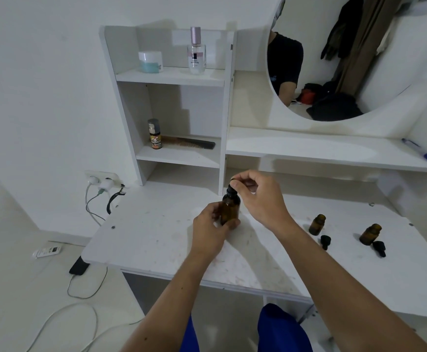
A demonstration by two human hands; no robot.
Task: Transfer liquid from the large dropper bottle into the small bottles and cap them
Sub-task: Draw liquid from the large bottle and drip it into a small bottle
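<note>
The large amber dropper bottle (230, 207) stands upright on the white table (156, 240), near its middle. My left hand (211, 224) wraps around the bottle's lower body. My right hand (258, 196) pinches the black dropper cap (231, 188) on top of it. To the right stand two small amber bottles, one (317, 224) nearer the middle and one (370, 233) further right, both without caps. A black dropper cap (324, 241) lies by the first, another (379, 248) by the second.
A white shelf unit (171, 77) at the back holds a jar, a perfume bottle, a small spray bottle and a comb. A round mirror (334, 59) hangs above a ledge with a blue pen (420, 151). Cables, a wall socket and a phone are at the left.
</note>
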